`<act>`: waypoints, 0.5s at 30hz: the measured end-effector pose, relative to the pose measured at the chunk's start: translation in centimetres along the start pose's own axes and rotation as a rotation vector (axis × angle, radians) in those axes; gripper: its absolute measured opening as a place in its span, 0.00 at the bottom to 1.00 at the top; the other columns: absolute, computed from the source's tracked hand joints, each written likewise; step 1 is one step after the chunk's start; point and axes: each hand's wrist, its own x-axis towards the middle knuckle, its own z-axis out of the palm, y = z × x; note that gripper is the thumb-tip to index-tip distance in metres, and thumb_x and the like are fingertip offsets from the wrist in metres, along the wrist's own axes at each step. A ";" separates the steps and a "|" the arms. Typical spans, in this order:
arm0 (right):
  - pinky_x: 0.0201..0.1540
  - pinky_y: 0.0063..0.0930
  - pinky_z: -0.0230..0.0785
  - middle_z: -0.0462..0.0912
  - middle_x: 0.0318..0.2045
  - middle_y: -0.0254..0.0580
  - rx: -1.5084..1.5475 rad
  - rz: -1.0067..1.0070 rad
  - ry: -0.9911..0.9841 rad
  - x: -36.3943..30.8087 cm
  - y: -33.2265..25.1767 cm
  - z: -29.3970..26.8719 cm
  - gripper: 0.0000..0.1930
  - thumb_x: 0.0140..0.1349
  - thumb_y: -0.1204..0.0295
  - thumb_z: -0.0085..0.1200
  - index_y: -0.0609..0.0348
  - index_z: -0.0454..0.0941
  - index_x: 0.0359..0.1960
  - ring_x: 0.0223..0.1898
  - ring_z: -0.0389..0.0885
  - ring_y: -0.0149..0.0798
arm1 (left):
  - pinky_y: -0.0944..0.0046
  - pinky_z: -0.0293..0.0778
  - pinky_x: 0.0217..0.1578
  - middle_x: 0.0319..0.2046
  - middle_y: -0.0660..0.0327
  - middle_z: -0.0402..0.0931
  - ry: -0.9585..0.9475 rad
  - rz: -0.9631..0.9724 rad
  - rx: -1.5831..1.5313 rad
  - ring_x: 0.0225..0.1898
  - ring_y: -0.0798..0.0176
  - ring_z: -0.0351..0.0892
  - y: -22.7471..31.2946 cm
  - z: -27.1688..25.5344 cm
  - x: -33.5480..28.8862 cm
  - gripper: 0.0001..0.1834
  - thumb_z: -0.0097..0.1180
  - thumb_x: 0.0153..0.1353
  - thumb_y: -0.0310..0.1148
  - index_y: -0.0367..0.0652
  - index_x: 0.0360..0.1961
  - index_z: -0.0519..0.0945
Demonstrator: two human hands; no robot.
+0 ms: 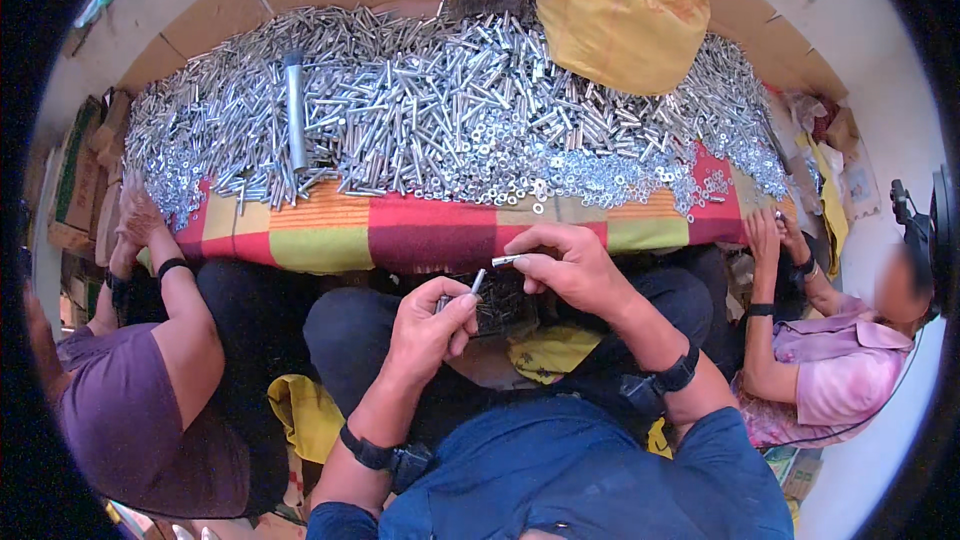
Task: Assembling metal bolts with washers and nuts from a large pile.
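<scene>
Between the thumb and fingers of my left hand [430, 328] a slim metal bolt [478, 282] points up and slightly to the right. Thumb and forefinger of my right hand [568, 265] pinch a short shiny metal sleeve [505, 261], its end toward the bolt. The two parts are close but apart. Both hands are over my lap, just in front of the cloth-covered table edge. Below and between them, partly hidden, sits a dark container [510, 310] with metal pieces in it.
A long heap of metal bolts and sleeves [420, 110] covers the table, with washers and nuts [540, 165] along its front. A metal tube [295, 115] stands out on the heap. A yellow sack [625, 15] lies at the back. Co-workers [150, 370] [810, 370] sit on both sides.
</scene>
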 end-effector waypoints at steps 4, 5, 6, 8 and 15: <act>0.31 0.19 0.74 0.83 0.32 0.34 0.042 0.019 -0.044 -0.5 -0.5 0.2 0.08 0.66 0.76 0.57 0.66 0.83 0.44 0.28 0.81 0.24 | 0.73 0.61 0.15 0.22 0.63 0.78 -0.026 -0.023 0.013 0.15 0.75 0.68 -0.1 -0.1 -0.1 0.08 0.59 0.68 0.33 0.39 0.38 0.81; 0.31 0.19 0.74 0.82 0.32 0.34 0.012 -0.011 -0.053 -0.5 -0.6 0.4 0.08 0.66 0.76 0.57 0.65 0.83 0.44 0.28 0.81 0.24 | 0.73 0.61 0.15 0.22 0.63 0.78 -0.027 -0.025 0.013 0.15 0.75 0.68 -0.1 0.0 -0.1 0.08 0.59 0.68 0.33 0.39 0.38 0.81; 0.31 0.20 0.73 0.81 0.31 0.34 -0.017 -0.043 -0.063 -0.5 -0.7 0.5 0.07 0.66 0.77 0.57 0.65 0.82 0.43 0.28 0.81 0.24 | 0.73 0.60 0.15 0.22 0.64 0.77 -0.027 -0.028 0.058 0.15 0.75 0.68 -0.1 0.1 -0.1 0.08 0.60 0.68 0.33 0.39 0.38 0.81; 0.30 0.21 0.74 0.82 0.31 0.35 -0.023 -0.057 -0.060 -0.5 -0.9 0.7 0.07 0.65 0.77 0.57 0.65 0.83 0.41 0.28 0.82 0.26 | 0.73 0.60 0.16 0.22 0.65 0.77 -0.026 -0.033 0.103 0.16 0.76 0.68 0.1 0.2 -0.3 0.08 0.60 0.68 0.33 0.39 0.38 0.81; 0.29 0.20 0.72 0.81 0.31 0.34 -0.095 -0.034 -0.093 -1.0 -1.1 -0.4 0.06 0.65 0.78 0.58 0.65 0.82 0.41 0.27 0.81 0.25 | 0.73 0.62 0.17 0.21 0.66 0.77 -0.042 -0.029 0.151 0.17 0.77 0.69 0.4 0.2 -0.3 0.08 0.61 0.67 0.33 0.39 0.37 0.81</act>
